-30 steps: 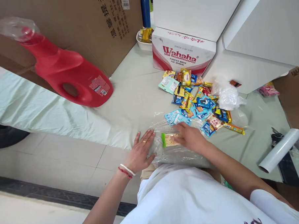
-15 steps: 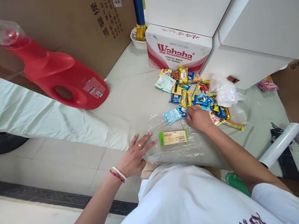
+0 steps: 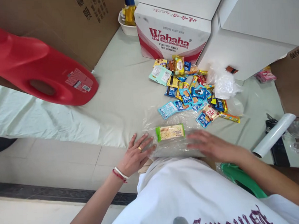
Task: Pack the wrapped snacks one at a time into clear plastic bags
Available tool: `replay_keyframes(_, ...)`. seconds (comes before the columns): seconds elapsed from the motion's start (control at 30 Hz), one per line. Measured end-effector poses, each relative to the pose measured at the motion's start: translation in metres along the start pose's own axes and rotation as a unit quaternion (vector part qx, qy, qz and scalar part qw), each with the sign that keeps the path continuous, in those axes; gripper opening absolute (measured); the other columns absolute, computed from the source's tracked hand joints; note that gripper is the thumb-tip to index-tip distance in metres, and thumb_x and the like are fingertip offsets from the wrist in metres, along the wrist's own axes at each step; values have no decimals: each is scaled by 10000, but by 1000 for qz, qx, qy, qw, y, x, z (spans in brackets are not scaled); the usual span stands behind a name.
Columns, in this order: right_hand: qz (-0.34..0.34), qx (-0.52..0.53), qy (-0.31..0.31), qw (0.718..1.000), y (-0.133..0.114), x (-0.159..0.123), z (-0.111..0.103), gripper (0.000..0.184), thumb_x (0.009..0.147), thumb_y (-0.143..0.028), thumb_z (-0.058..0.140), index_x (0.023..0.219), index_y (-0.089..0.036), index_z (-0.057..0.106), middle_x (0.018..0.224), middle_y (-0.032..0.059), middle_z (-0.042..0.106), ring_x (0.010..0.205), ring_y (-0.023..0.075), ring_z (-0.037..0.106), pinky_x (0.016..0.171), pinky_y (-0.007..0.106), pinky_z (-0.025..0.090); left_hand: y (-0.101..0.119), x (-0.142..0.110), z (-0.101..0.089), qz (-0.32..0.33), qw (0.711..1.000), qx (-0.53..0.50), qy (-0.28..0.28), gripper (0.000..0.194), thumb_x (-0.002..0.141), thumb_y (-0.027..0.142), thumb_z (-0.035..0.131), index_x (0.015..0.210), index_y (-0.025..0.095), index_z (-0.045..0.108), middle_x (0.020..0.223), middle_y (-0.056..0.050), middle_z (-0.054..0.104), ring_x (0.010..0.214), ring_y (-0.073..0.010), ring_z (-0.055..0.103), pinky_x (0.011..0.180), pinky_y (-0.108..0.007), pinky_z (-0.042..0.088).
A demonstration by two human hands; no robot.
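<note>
My left hand lies at the table's front edge, fingers spread flat on a sheet of clear plastic film. On the film rests a packet of soda biscuits with green ends, a little right of my left fingertips. My right hand, blurred by motion, is just right of the packet with its fingers stretched out and nothing seen in them. Beyond lies a pile of small wrapped snacks; a light blue snack packet and another blue packet are at its near side.
A red jug stands at the left. Behind the snacks are a Wahaha water carton and a crumpled clear plastic bag. A white roll lies at the right. A white tub sits at the back.
My right hand has left the snack pile and come back toward me, beside the biscuit packet. Blue packets it covered now show. My left hand stays on the film; the view has shifted.
</note>
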State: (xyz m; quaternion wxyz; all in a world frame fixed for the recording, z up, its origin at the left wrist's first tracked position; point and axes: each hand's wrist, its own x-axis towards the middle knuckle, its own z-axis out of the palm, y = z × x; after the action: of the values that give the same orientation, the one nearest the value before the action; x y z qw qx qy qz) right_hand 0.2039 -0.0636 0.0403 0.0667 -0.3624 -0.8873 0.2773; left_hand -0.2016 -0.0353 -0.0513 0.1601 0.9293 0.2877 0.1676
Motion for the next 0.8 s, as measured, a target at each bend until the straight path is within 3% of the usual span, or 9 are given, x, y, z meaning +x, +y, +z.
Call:
replay_keyframes(0.07,-14,-9,-7,1000,-17,-15,37,369,993,-194,560,1333,-292,667,1464,92,575,1385,276,452,1157,541,372,-3,4,0,-14,1000,-24,12,425,940,205,565,1348,306,629,1459,-55,627,1475,-269,441,1288,-591,127)
replay_keyframes(0.13,7,9,53,999,-21,-21,61,251,996,-210,584,1189,-269,732,1371,99,637,1337,270,493,1131,529,409,-5,10,-4,-36,998,-55,20,311,956,249,551,1233,290,687,1364,-49,694,1413,-258,514,1277,-578,151)
replay_keyframes(0.2,36,70,136,988,-16,-20,68,168,1000,-255,596,1055,-251,754,1241,101,689,1234,253,562,1054,473,480,-6,19,-9,-71,993,-91,25,248,967,264,517,1099,280,727,1232,-37,754,1348,-245,569,1260,-570,194)
replay_keyframes(0.27,85,148,197,965,-7,-15,62,175,1011,-325,584,1003,-241,738,1117,94,713,1092,229,622,960,414,525,-7,31,-14,-125,984,-119,34,254,972,278,483,977,262,737,1082,-34,782,1262,-236,615,1222,-544,279)
replay_keyframes(0.37,239,218,240,915,9,-3,44,322,1030,-453,499,906,-210,671,835,42,685,776,179,627,731,312,525,-9,52,-16,-236,964,-107,57,306,966,344,470,800,235,703,893,-57,753,1087,-250,644,1061,-484,444)
replay_keyframes(0.47,387,145,183,892,25,9,26,387,1008,-479,466,792,-198,622,641,-6,588,590,152,523,559,257,390,-10,71,-10,-349,934,-25,71,272,906,394,533,745,223,671,863,-95,703,1008,-305,612,937,-490,482)
replay_keyframes(0.53,432,20,133,892,31,18,14,284,971,-395,513,844,-191,664,738,24,653,638,168,548,577,265,359,-10,80,-6,-403,911,21,82,197,844,369,584,876,211,697,993,-126,692,1047,-341,589,933,-512,478)
replay_keyframes(0.63,393,-109,140,902,33,41,-6,225,945,-278,527,1046,-188,707,998,92,713,840,230,611,699,310,431,-7,88,-1,-438,891,7,119,431,787,340,624,1186,178,642,1191,-154,652,1135,-352,572,977,-510,467)
replay_keyframes(0.8,162,-131,158,965,38,115,-15,487,894,-183,604,1379,-138,606,1306,157,642,1225,333,500,1044,471,427,-3,98,0,-420,893,-88,132,834,761,379,687,1514,199,374,1312,-124,657,1182,-330,586,1040,-501,415)
